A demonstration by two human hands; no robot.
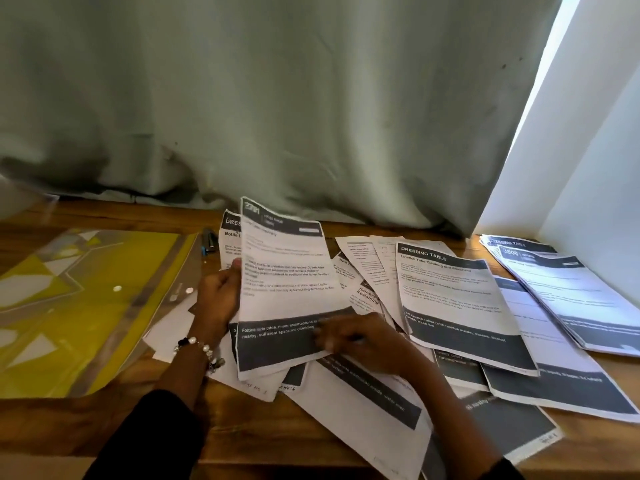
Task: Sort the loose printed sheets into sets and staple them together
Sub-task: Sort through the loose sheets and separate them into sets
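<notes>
The right hand (349, 339) is blurred, so whether its grip pinches the paper or only rests on it cannot be told; its fingers lie curled over the dark band at the bottom of the lifted sheet (284, 285). Much of the small print on the sheets is unreadable, and the lower sheets of the loose pile (363, 410) are covered by those above them. A dark stapler (209, 241) is half hidden behind the papers just beyond the left grip.

The left hand (220, 294) grips the left edge of the lifted sheet, thumb on the front, fingers behind; a beaded bracelet (199, 348) circles its wrist. The sheet stands tilted up off the counter (114, 431), long axis running away from the person, header at the far end. A second sheet sits right behind it.

To the right of the right grip lies a "DRESSING TABLE" sheet (457, 299), then a fanned stack (568, 292). Left of the left grip lies a yellow plastic folder (69, 306).
</notes>
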